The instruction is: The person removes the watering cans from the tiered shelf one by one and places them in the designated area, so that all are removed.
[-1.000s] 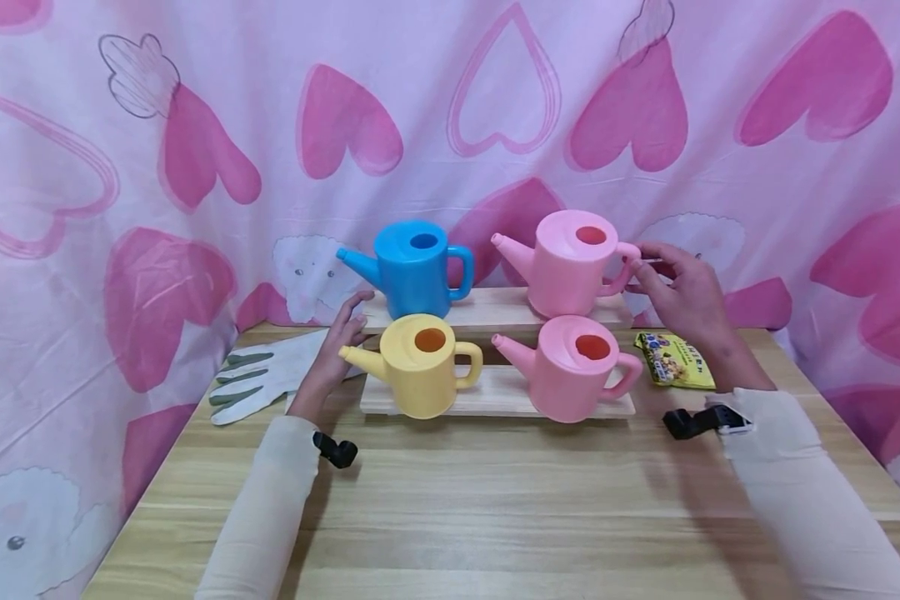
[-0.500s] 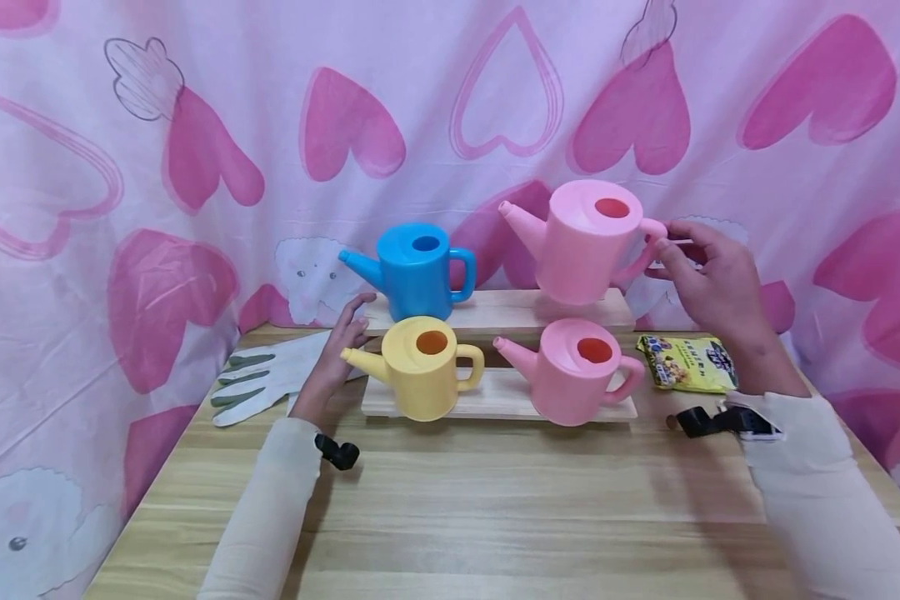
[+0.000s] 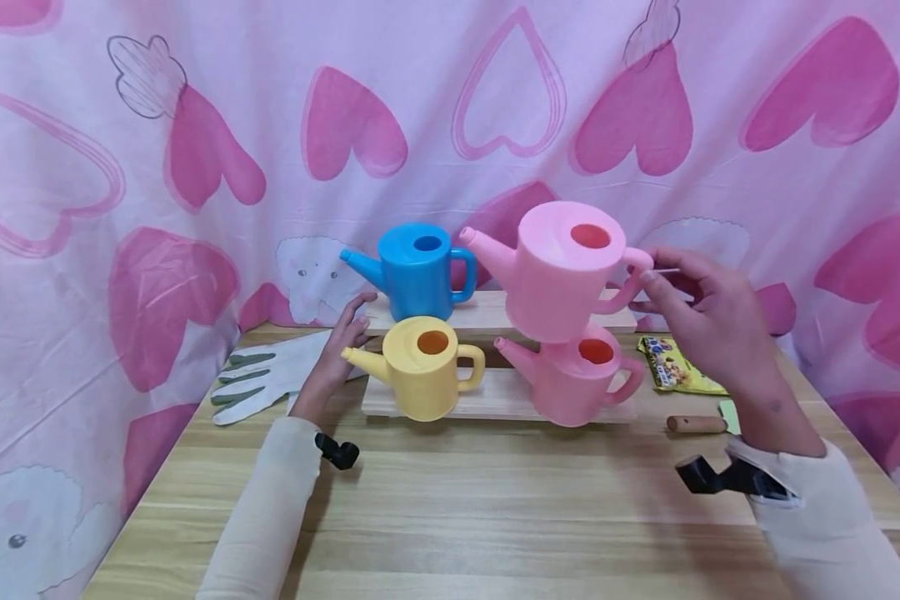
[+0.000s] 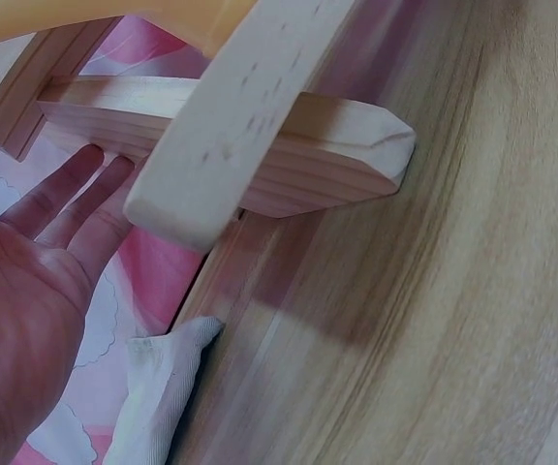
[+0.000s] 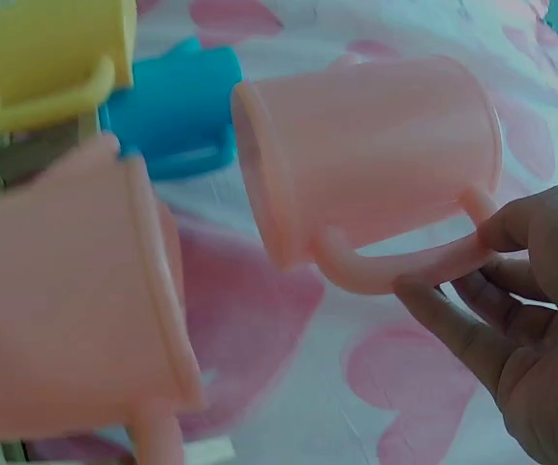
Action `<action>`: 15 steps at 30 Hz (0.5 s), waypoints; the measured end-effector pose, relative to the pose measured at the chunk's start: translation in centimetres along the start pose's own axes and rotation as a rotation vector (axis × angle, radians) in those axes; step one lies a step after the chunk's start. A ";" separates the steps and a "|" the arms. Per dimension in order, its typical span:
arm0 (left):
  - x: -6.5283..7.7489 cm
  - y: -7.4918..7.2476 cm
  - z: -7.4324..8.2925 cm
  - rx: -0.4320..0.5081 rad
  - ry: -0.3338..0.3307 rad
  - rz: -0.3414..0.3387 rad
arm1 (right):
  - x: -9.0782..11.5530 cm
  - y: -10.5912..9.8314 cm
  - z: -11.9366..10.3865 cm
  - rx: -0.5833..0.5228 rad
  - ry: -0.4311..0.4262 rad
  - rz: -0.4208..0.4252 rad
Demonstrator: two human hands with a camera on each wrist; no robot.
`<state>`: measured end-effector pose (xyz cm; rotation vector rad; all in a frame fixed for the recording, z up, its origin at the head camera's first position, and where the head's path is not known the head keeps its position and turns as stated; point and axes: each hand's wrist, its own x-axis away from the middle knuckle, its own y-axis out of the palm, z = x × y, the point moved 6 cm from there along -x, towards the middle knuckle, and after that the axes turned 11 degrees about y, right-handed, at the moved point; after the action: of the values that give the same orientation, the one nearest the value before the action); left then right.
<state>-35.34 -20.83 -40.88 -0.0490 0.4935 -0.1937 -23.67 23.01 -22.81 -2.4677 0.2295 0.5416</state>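
Observation:
My right hand [image 3: 708, 312] pinches the handle of a pink watering can [image 3: 562, 271], held in the air above the wooden two-tier stand [image 3: 487, 310]. In the right wrist view thumb and fingers grip that handle, and the can [image 5: 376, 145] touches no shelf. On the lower tier stand a second pink watering can [image 3: 570, 387], partly covered by the raised one, and a yellow watering can [image 3: 423, 379]. A blue watering can [image 3: 416, 275] is on the upper tier. My left hand [image 3: 337, 346] lies at the stand's left end, its extended fingers [image 4: 85, 199] against the wood.
White-and-green gloves [image 3: 270, 375] lie left of the stand. To the right are a yellow packet [image 3: 678, 367] and a small wooden-handled tool [image 3: 697, 424], partly behind my right wrist. A pink heart-patterned cloth [image 3: 360, 125] hangs behind the wooden table [image 3: 495, 517].
My right hand has lifted the pink watering can off the upper tier, then brought it forward and lower, over the pink can below. The tool has come into view. The left hand stays put.

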 end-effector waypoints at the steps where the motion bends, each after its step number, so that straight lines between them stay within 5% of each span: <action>1: 0.0 0.0 0.0 -0.003 0.000 -0.002 | 0.4 0.2 -0.2 -0.008 -0.007 -0.012; 9: 0.0 0.2 -0.1 0.003 -0.018 -0.007 | 3.0 1.8 -1.5 -0.028 -0.098 -0.103; 15: 0.1 0.0 -0.1 -0.024 -0.042 -0.003 | 4.4 4.2 -2.4 -0.120 -0.147 -0.246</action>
<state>-35.35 -20.85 -41.04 -0.0773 0.4538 -0.1890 -20.14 18.07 -25.08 -2.5083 -0.1679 0.6414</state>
